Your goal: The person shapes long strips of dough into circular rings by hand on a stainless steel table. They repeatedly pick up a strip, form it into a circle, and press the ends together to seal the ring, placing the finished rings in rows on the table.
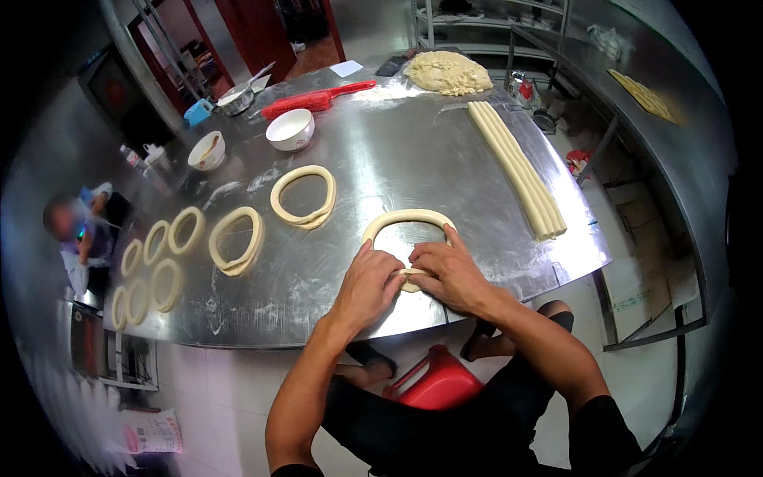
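Table: steel top (373,151), flour-smeared. Clock centred on the held ring, 12 = far side. Dough mound (447,73) at 12, row of long dough strands (517,171) at 2, eight closed loops (306,221) spread 9 to 10.
Step in hand: looks like closing a dough ring (407,215), ends pressed together at a joint (409,287).
Next move calls for: probably firm, even thumb pressure on the joint without thinning it.
Ring position: flat by the near edge, table's 5 o'clock.
Ring direction: smooth arch at 12, joint at 6. Long axis seems 9–3, only slightly; flanks partly covered.
Left hand (369,280): fingers bunched over the 8 o'clock flank, thumb and index clamped at the joint.
Right hand (447,274): thumb and fingertips clamped on the joint, one finger out to the 2 o'clock flank.
Hand gap: nearly meeting at 6; can't tell exact contact underneath.
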The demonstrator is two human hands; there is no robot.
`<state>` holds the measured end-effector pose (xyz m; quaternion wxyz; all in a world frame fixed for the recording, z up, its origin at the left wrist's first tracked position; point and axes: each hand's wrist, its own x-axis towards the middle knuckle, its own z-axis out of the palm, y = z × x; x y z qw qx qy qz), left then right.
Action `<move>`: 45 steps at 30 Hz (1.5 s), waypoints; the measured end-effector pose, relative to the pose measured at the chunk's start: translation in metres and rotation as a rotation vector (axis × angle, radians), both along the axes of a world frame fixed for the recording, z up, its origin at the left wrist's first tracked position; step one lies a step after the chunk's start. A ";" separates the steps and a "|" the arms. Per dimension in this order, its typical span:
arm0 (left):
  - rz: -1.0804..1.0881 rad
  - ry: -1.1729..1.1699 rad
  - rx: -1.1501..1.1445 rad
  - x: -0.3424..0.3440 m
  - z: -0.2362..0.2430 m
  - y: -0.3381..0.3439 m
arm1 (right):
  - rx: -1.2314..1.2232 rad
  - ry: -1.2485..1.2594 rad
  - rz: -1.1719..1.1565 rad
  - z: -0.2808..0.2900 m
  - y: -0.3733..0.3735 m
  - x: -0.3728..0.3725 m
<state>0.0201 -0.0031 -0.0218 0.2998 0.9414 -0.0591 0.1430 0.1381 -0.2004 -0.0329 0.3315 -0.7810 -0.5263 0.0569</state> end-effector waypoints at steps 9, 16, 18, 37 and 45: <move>-0.010 -0.131 -0.065 -0.001 -0.009 0.000 | 0.058 0.034 0.019 -0.007 0.006 0.002; -0.072 -0.011 -0.048 0.003 0.005 0.000 | -0.072 -0.043 0.012 0.008 0.001 0.000; -0.055 0.029 -0.069 0.004 0.004 0.002 | -0.036 -0.032 -0.030 0.012 -0.004 -0.003; 0.054 -0.068 -0.158 0.009 -0.012 -0.014 | 0.059 -0.284 -0.025 0.000 -0.028 -0.023; 0.034 -0.036 -0.160 0.011 -0.015 -0.016 | 0.031 -0.283 -0.024 0.002 -0.029 -0.022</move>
